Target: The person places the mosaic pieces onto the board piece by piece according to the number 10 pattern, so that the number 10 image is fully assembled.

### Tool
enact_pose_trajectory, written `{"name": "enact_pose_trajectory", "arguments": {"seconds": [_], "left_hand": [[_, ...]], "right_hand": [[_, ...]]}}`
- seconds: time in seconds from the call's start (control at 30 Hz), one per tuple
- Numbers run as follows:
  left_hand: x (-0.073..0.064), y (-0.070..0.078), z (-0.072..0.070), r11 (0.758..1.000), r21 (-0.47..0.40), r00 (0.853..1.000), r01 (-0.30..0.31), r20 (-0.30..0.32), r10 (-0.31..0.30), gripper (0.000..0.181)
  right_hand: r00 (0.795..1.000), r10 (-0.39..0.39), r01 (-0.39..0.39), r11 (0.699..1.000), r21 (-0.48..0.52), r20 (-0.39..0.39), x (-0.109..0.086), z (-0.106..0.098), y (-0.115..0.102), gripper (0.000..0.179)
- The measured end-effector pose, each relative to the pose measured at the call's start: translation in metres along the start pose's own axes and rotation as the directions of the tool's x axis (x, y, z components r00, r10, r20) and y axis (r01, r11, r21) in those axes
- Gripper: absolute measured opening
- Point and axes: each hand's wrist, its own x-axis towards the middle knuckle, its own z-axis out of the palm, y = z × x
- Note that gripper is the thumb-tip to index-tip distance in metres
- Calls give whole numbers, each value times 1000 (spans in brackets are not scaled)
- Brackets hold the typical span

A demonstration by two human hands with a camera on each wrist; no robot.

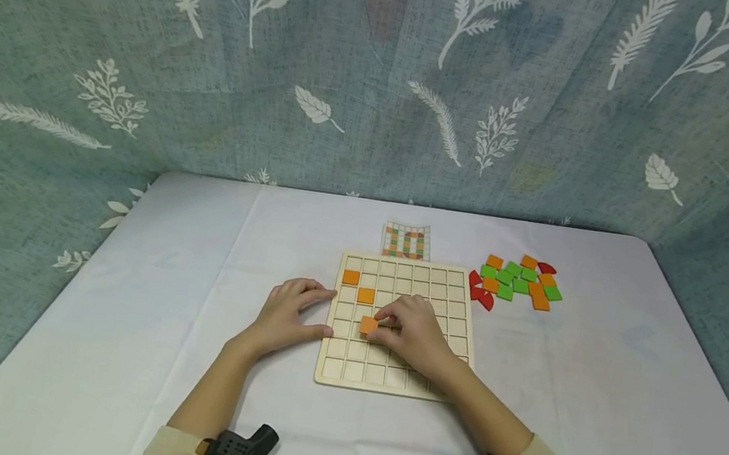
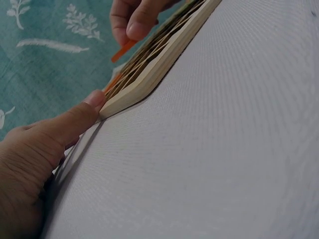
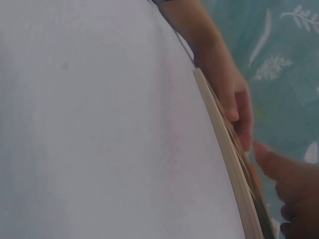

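A wooden grid board [image 1: 332,368] lies on the white table. My right hand [image 1: 415,336] pinches an orange square tile [image 1: 368,326] between thumb and fingers over the board's left part. In the left wrist view this tile [image 2: 123,51] is tilted, its lower edge close to the grid. Two more orange squares sit in grid cells: one tile [image 1: 350,278] near the upper left corner, the other tile [image 1: 365,295] diagonally below it. Thumb and fingers of my left hand [image 1: 285,317] are spread and touch the board's left edge, without curling round it.
Behind the board lies a small card [image 1: 407,241] printed with a coloured grid pattern. Right of the board's far corner is a loose spread of green tiles [image 1: 520,286], orange tiles [image 1: 539,297] and red rounded pieces [image 1: 485,300]. A patterned curtain [image 1: 381,105] hangs behind the table.
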Motion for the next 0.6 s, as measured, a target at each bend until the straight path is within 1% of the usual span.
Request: {"name": "enact_pose_trajectory", "arguments": {"seconds": [0.1,0.2,0.37,0.5,0.6], "left_hand": [[-1,1,0,1000,-2,1000,-13,-10,13,65],[-1,1,0,1000,0,1000,-23,-17,23,64],[0,0,0,1000,15,1000,-15,-10,15,64],[0,-2,0,1000,16,1000,-12,-3,12,64],[1,-1,1,1000,8,1000,-12,-2,12,64]], "right_hand": [[1000,-10,10,1000,-8,12,1,4,-3,32],[999,6,-5,1000,-14,40,1,7,-5,32],[994,63,-63,998,-2,85,2,10,-8,30],[989,119,-121,992,20,92,3,10,-10,28],[985,145,-150,988,38,95,3,9,-11,27]]}}
